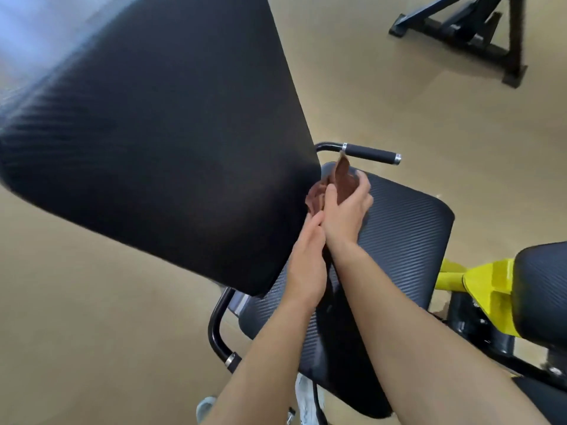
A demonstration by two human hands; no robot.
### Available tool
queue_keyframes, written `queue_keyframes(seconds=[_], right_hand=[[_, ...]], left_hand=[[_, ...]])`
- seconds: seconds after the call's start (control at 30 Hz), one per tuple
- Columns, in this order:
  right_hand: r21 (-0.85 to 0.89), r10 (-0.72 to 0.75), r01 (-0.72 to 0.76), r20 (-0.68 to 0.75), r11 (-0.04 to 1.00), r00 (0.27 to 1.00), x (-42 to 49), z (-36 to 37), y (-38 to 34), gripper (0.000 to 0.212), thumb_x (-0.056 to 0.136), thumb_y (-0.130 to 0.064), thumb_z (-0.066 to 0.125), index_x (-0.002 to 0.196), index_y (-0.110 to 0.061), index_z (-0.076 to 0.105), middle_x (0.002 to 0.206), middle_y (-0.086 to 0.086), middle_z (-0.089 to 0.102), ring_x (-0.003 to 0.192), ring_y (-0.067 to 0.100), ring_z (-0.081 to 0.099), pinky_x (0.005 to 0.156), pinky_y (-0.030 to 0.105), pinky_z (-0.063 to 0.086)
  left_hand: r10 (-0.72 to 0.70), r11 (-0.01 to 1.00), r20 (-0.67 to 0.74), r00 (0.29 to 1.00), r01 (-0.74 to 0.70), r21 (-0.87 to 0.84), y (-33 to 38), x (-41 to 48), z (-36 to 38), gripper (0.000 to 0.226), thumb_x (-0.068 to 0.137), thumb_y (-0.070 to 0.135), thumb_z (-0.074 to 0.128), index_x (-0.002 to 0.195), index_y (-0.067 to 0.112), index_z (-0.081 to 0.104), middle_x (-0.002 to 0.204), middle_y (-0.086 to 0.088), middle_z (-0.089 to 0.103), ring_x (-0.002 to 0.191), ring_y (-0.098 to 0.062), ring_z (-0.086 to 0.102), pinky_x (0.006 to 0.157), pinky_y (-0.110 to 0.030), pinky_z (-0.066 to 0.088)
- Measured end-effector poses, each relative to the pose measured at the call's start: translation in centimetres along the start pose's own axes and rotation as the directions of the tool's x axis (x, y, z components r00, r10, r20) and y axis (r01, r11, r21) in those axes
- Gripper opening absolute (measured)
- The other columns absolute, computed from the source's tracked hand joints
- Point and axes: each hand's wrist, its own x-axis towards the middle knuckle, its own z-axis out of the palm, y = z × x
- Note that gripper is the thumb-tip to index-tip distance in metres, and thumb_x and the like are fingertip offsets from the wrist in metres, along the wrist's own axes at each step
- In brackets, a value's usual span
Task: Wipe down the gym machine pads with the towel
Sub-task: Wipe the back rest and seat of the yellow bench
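Towel [339, 182] bunched, half-hidden behind back pad [159, 142].

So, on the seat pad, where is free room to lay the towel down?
The seat pad is bare on its right half, between the right hand and the yellow frame. It is crowded at the junction with the back pad, where both hands, left hand included, bunch the brown towel.

Towel [340, 179] (brown) half behind blurred back pad [159, 142]
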Motion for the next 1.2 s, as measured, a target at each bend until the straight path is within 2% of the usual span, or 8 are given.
queue_keyframes(seconds=[0.2,0.33,0.63,0.77,0.9,1.0,1.1,1.2], right_hand=[[-0.466,-0.082,0.142,0.148,0.873,0.986,4.1,2.5,2.8,0.034,0.105,-0.037,0.044,0.137,-0.031,0.054,0.139,0.006,0.047,0.124,0.033,0.046,0.100,0.041,0.041],[-0.674,-0.207,0.245,0.139,0.697,0.969,1.3,2.4,5.2,0.029,0.104,-0.035,0.047,0.121,-0.016,0.062,0.124,0.012,0.054,0.112,0.035,0.052,0.088,0.045,0.047],[-0.607,0.083,0.056,0.199,0.793,0.977,-8.2,1.9,4.2,0.033,0.098,-0.034,0.052,0.114,-0.008,0.066,0.113,0.015,0.064,0.104,0.037,0.063,0.090,0.043,0.049],[-0.529,0.373,-0.175,0.294,0.830,0.880,-10.6,0.5,3.1,0.028,0.089,-0.034,0.061,0.093,-0.011,0.075,0.099,0.013,0.075,0.100,0.035,0.068,0.087,0.035,0.051],[-0.267,0.482,-0.409,0.332,0.873,0.811,-9.2,-2.5,0.7,0.034,0.080,-0.044,0.067,0.070,-0.012,0.076,0.074,0.005,0.077,0.081,0.029,0.072,0.080,0.041,0.059],[0.065,0.293,-0.309,0.186,0.949,0.938,-7.0,-3.2,-1.8,0.017,0.091,-0.032,0.063,0.093,-0.024,0.077,0.090,-0.003,0.077,0.088,0.018,0.071,0.086,0.042,0.058],[-0.075,0.043,-0.039,0.053,0.996,0.998,-3.7,-0.8,-2.7,0.039,0.101,-0.029,0.054,0.141,-0.031,0.057,0.128,-0.003,0.057,0.113,0.015,0.055,0.102,0.036,0.045],[-0.245,0.071,-0.070,-0.008,0.967,0.997,-1.0,2.8,-0.6,0.045,0.105,-0.025,0.045,0.148,-0.035,0.048,0.145,0.004,0.044,0.131,0.029,0.045,0.112,0.042,0.037]], left_hand=[[-0.067,0.981,-0.016,0.998,0.068,0.181,-2.0,5.0,1.2,0.061,0.086,0.061,0.037,0.142,0.042,0.051,0.144,0.011,0.058,0.133,-0.010,0.051,0.117,-0.042,0.037],[-0.126,0.986,-0.059,0.990,0.132,0.100,-5.0,2.8,-0.6,0.021,0.098,0.053,0.042,0.111,0.062,0.055,0.119,0.034,0.061,0.123,0.002,0.054,0.112,-0.032,0.037],[-0.254,0.931,-0.241,0.937,0.304,0.202,-4.0,-4.1,-5.1,0.036,0.097,0.044,0.041,0.083,0.026,0.069,0.096,-0.001,0.073,0.098,-0.024,0.067,0.100,-0.048,0.051],[-0.120,0.723,-0.145,0.982,0.187,0.665,-1.3,-6.8,-7.7,0.034,0.104,0.034,0.037,0.107,0.026,0.070,0.108,0.012,0.065,0.106,-0.013,0.057,0.093,-0.031,0.040],[0.044,0.722,0.062,0.997,-0.075,0.688,2.0,-8.8,-7.4,0.031,0.105,0.030,0.044,0.106,0.025,0.074,0.113,0.015,0.068,0.107,-0.002,0.058,0.098,-0.027,0.044],[0.117,0.729,0.132,0.984,-0.175,0.662,2.6,-8.9,-5.7,0.036,0.106,0.036,0.043,0.137,0.033,0.060,0.144,0.024,0.051,0.133,0.009,0.041,0.113,-0.019,0.031],[0.048,0.755,0.138,0.989,-0.127,0.643,2.0,-7.5,-5.0,0.051,0.106,0.041,0.039,0.156,0.035,0.032,0.162,0.023,0.027,0.148,0.005,0.022,0.122,-0.024,0.017],[-0.038,0.819,0.130,0.991,-0.043,0.572,0.7,-6.1,-5.3,0.053,0.107,0.040,0.040,0.158,0.030,0.030,0.163,0.016,0.031,0.148,0.000,0.026,0.125,-0.031,0.020]])
